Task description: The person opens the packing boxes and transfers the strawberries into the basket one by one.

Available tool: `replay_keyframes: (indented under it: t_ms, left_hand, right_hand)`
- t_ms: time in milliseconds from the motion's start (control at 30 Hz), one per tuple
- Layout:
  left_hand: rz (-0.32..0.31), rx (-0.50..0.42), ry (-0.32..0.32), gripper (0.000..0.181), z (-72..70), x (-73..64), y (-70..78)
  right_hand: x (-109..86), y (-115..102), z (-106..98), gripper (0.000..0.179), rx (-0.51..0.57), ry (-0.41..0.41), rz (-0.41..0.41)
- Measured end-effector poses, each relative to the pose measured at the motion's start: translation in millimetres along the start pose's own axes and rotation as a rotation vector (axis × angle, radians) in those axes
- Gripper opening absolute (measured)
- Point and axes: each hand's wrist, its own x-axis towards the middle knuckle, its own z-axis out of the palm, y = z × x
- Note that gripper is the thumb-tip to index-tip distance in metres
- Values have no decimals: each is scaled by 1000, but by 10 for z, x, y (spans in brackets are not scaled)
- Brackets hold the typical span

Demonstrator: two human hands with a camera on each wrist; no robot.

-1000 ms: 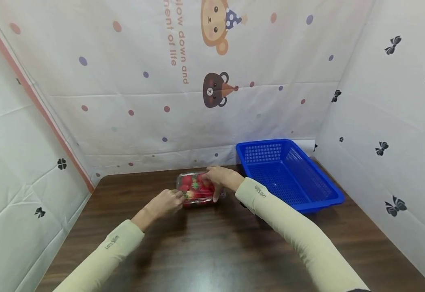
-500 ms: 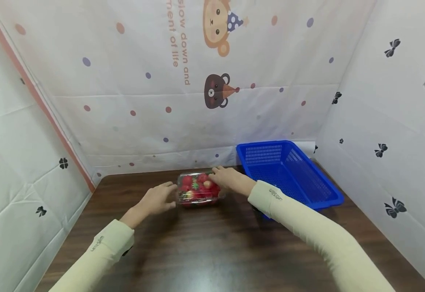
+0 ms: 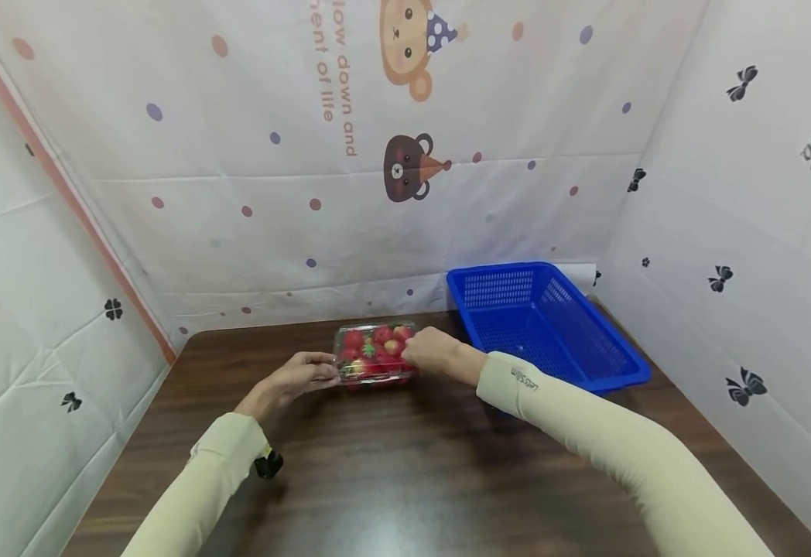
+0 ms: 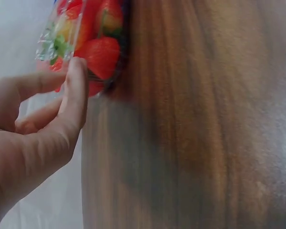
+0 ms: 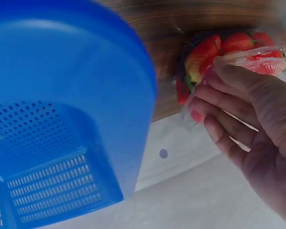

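A clear plastic clamshell box (image 3: 374, 356) full of red strawberries lies toward the back of the wooden table. At its left edge, my left hand (image 3: 301, 375) pinches the rim between thumb and fingers; the left wrist view shows the thumb tip (image 4: 77, 67) right at the plastic with strawberries (image 4: 102, 55) just beyond. My right hand (image 3: 436, 352) holds the right edge of the box. From the right wrist, that hand's thumb (image 5: 233, 71) and curled fingers pinch the plastic of the lid. The lid lies over the fruit.
A blue perforated basket (image 3: 607, 340) stands to the right, close to my right forearm and partly behind it. White printed sheets (image 3: 294, 247) hang behind and at both sides. Brown wooden tabletop (image 3: 378, 464) stretches in front of the box.
My left hand lifted off the box's left edge, opened beside it, then came back to pinch the rim. My right hand slid from the box's top to its right edge.
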Motion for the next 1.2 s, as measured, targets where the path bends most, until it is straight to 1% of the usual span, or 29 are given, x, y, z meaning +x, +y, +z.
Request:
replay_keyframes:
  t_ms: [33,100,200,267,367,467,633,700,733,800,933,1000,1100,1200]
  left_hand:
    - [-6,-11,-15,54,-14,-6,4]
    - [-4,-26,-60,60,-39,-18,11]
    - [-10,-56,-103,66,-64,-32,8]
    - [-7,-79,-108,67,-61,-28,-1]
    - [-10,-96,-92,67,-50,-11,-11]
    - [-19,-94,-75,67,-35,16,-18]
    - [-41,-77,-64,67,-38,27,-22]
    - [-55,-89,-45,66,-42,24,-27]
    - [-57,-89,-38,66,-41,21,-26]
    - [-60,-100,-25,66,-34,22,-30]
    - [-62,-127,2,68,-10,45,-35]
    - [-68,-145,26,69,4,56,-26]
    - [-78,-136,47,68,28,62,2]
    - [-86,-107,48,67,56,67,44]
  right_hand:
    - [11,-6,9,10,-15,17,-7]
    - [33,-20,19,11,-32,17,-11]
    - [71,-54,22,11,-53,-22,-27]
    - [89,-75,10,12,-78,-59,-36]
    - [106,-101,-17,13,-110,-90,-37]
    - [117,-124,-10,12,-140,-94,-18]
    - [101,-197,68,16,-237,15,13]
    - [94,-216,90,18,-243,63,13]
    - [90,-217,84,17,-242,64,8]
    - [91,-206,70,15,-223,56,-8]
    - [118,-150,35,7,-205,-4,-49]
    - [135,-119,27,4,-196,-25,-61]
    - [143,-78,19,5,-178,-37,-84]
    - [132,-25,9,9,-111,-58,-86]
